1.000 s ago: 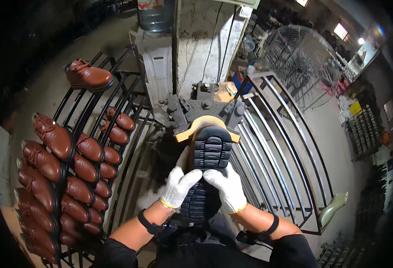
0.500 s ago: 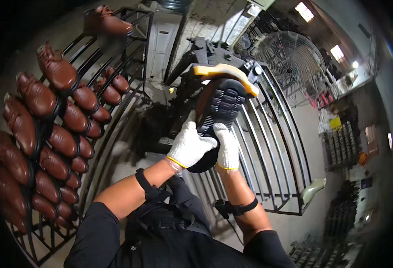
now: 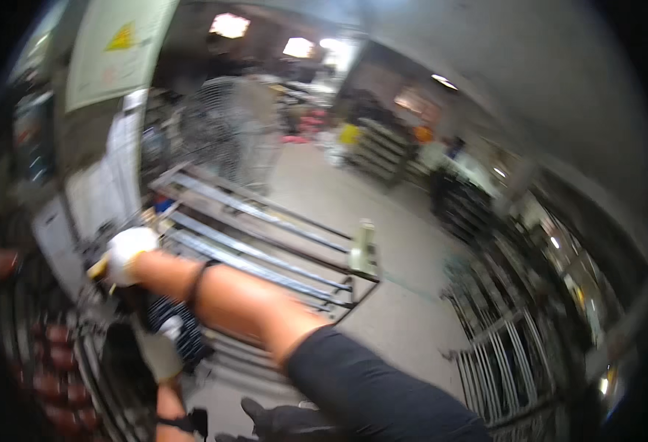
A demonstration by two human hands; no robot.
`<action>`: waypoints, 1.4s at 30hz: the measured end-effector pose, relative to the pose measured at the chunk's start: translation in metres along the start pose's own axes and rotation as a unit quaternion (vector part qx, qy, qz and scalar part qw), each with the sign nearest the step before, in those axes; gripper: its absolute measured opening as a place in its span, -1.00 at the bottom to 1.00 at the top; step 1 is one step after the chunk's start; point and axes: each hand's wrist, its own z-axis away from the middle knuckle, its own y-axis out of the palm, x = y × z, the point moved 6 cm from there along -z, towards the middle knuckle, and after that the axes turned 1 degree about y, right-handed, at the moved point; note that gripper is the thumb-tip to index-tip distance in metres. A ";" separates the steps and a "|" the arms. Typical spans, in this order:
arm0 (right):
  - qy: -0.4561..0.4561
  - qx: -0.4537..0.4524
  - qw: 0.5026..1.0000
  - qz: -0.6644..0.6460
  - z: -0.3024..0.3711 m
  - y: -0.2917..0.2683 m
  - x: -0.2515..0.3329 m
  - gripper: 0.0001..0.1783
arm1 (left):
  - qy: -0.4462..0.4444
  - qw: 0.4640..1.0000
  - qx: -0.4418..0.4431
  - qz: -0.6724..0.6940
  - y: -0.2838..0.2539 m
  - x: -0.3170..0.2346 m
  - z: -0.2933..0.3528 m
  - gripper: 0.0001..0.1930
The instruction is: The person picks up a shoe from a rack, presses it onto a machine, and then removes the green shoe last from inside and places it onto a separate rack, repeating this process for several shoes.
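Observation:
Motion blurs the whole view. My left hand [image 3: 160, 355], in a white knit glove, grips a shoe by its black lugged sole [image 3: 185, 330], with the thumb lying across the tread. Farther up, my right hand [image 3: 132, 252], also gloved in white, is at a curved yellow pad [image 3: 99, 268] beyond the shoe. Its fingers are smeared and partly hidden, so whether it grips the pad cannot be told. My right forearm crosses over the metal-bar rack. The shoe's upper is mostly out of sight.
Brown shoes [image 3: 59, 359] sit on a rack at the lower left. Beside my right arm stands a metal-bar rack [image 3: 265, 221] with a pale green corner piece [image 3: 363, 249]. A large caged fan [image 3: 224, 132] is behind it; more racks [image 3: 504, 361] line the right.
My view has swung to the right, so the hands now appear at the left. My right hand has left the sole and reached the yellow pad; my left hand still holds the shoe.

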 end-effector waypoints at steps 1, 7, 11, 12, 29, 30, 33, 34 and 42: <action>0.025 -0.007 1.000 0.006 -0.027 0.014 -0.033 -0.50 | 0.033 0.996 -0.050 -0.059 0.027 -0.056 0.002 -0.17; 0.036 -0.097 0.994 -0.018 -0.001 0.007 -0.063 -0.61 | 0.026 0.998 -0.036 -0.055 0.055 0.004 -0.007 -0.21; 0.028 -0.182 0.979 -0.081 0.038 0.020 -0.045 -0.72 | 0.001 0.997 0.017 0.077 0.033 0.031 0.002 -0.26; 0.020 -0.237 0.965 -0.114 0.051 0.023 -0.046 -0.74 | 0.011 0.998 0.008 0.057 0.029 0.036 0.001 -0.28; -0.021 -0.322 0.923 -0.208 0.129 0.032 -0.129 -0.67 | 0.066 0.995 -0.067 -0.014 0.082 0.079 0.013 -0.40; 0.011 -0.287 0.931 -0.224 0.131 0.037 -0.151 -0.69 | 0.038 0.999 -0.031 0.012 0.107 0.035 0.031 -0.33; -0.021 -0.321 0.912 -0.254 0.131 0.038 -0.136 -0.61 | -0.024 0.998 0.009 0.061 0.100 -0.057 0.077 -0.08; -0.037 -0.307 0.916 -0.256 0.144 0.043 -0.131 -0.55 | -0.029 0.999 0.011 0.019 0.096 -0.069 0.089 -0.02; -0.016 -0.126 0.884 -0.450 0.293 0.103 -0.261 -0.16 | -0.491 0.701 0.204 0.476 0.131 0.083 0.214 -0.37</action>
